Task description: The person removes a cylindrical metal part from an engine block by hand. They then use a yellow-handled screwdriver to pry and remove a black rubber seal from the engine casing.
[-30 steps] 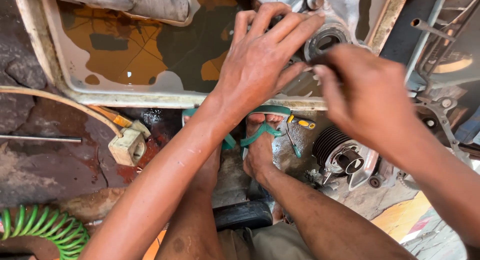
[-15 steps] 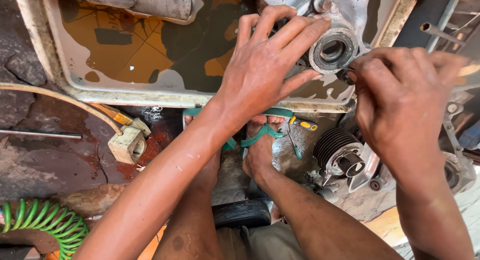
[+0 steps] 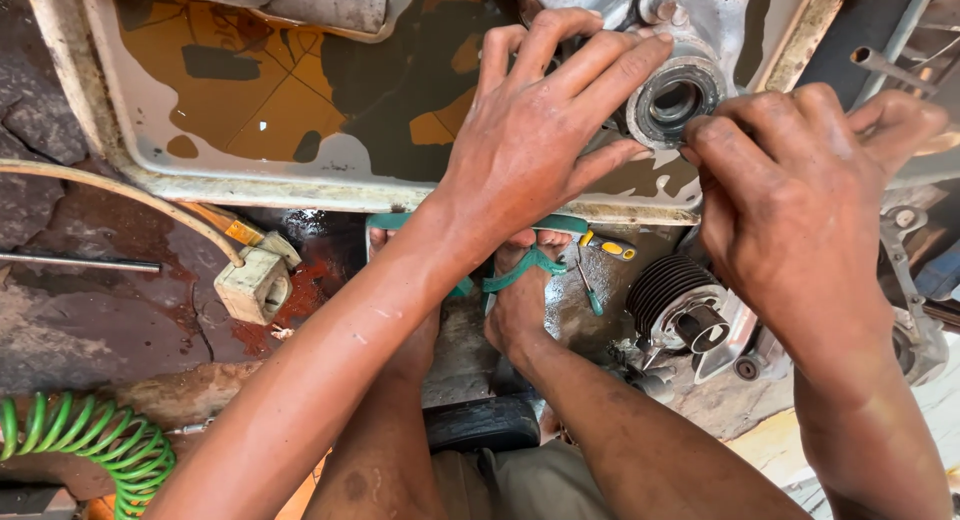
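Observation:
My left hand [image 3: 540, 130] lies flat with its fingers spread on a grey metal engine casing [image 3: 700, 20], the fingertips next to a round bearing [image 3: 675, 100] set in it. My right hand [image 3: 800, 210] is curled, with the fingertips bunched against the bearing's right rim. What they pinch is hidden. The casing sits in a shallow pale tray [image 3: 250, 185] holding dark oily liquid.
My feet in green sandals [image 3: 520, 275] rest on wet ground below the tray. Two small screwdrivers [image 3: 605, 248] lie beside them, and a finned cylinder [image 3: 670, 295] is to the right. A pale block [image 3: 255, 285], a thin rod [image 3: 80, 263] and a green coiled hose [image 3: 90, 450] lie at the left.
My right hand has come down and left until its fingertips meet the bearing's rim. My left hand has stayed on the casing.

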